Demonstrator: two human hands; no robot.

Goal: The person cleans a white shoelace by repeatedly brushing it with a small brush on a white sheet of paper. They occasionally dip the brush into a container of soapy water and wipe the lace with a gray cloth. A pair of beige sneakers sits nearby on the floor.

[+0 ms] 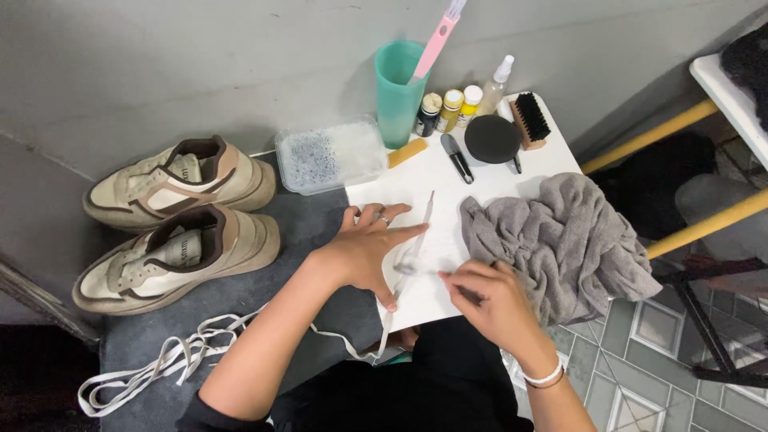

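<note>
- Head camera, looking down on a small white table [488, 180].
- Left hand [372, 252] spread open, fingers flat, pinning a white shoelace [422, 232] to the tabletop.
- Right hand [488, 300] closed, pinching what seems a small brush, blurred, against the lace.
- Grey towel [560, 240] crumpled just beside the right hand.
- Two beige-and-brown sneakers [176, 220] on the floor left, loose laces [160, 360] near them.

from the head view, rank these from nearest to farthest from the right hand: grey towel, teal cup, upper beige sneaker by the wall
1. The crumpled grey towel lies right beside the right hand, on the white board, on its right side.
2. The teal plastic cup stands at the board's far edge, near the wall.
3. The upper beige and brown sneaker sits far left on the dark mat.
</note>
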